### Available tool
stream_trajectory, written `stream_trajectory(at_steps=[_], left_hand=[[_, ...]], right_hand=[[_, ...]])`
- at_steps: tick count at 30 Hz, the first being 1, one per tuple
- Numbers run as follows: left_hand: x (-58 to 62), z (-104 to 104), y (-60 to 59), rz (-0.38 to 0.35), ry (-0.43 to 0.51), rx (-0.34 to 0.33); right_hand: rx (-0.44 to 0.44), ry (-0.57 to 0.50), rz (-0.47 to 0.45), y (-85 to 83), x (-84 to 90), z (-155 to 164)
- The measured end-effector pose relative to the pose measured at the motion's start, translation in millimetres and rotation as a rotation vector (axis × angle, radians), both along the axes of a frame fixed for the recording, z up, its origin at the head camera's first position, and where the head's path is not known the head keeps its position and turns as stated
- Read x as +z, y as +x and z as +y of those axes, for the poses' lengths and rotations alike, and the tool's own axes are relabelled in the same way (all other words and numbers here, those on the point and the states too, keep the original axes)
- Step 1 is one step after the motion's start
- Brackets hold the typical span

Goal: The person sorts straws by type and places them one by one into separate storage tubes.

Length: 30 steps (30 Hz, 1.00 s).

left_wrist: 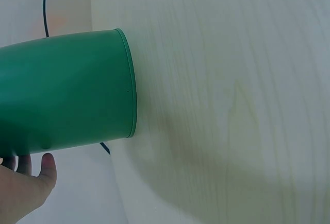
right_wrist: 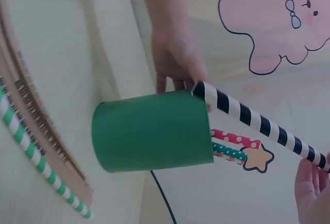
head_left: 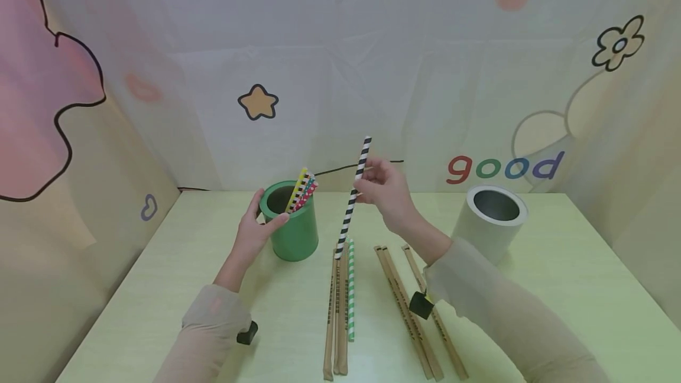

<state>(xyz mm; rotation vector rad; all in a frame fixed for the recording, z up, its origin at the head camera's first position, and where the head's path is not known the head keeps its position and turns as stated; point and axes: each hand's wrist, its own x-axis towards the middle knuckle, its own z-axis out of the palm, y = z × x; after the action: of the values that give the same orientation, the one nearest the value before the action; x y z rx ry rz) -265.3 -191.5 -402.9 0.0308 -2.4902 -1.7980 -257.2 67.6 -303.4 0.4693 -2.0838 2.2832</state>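
A green cup [head_left: 294,229] stands on the pale table [head_left: 159,288] with several coloured patterned straws [head_left: 302,191] leaning in it. My left hand [head_left: 255,224] grips the cup's left side, thumb at the rim; the left wrist view shows the cup wall [left_wrist: 67,90] and my fingertips [left_wrist: 36,170]. My right hand [head_left: 380,185] pinches a black-and-white striped straw [head_left: 353,197] near its upper half, held tilted above the table just right of the cup. In the right wrist view that straw [right_wrist: 258,123] crosses over the cup [right_wrist: 154,131].
A green-and-white striped straw [head_left: 350,288] and several brown paper-wrapped straws [head_left: 335,312] lie on the table in front of me, more wrapped ones [head_left: 409,312] to the right. A grey cup [head_left: 492,217] stands at the back right. Patterned cloth walls surround the table.
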Motion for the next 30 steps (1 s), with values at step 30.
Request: stream_trajectory(at_steps=[30], left_hand=[[24.4, 10, 17.2, -0.022, 0.031, 0.01]], right_hand=[[-0.195, 0.001, 0.042, -31.6, -25.4, -64]])
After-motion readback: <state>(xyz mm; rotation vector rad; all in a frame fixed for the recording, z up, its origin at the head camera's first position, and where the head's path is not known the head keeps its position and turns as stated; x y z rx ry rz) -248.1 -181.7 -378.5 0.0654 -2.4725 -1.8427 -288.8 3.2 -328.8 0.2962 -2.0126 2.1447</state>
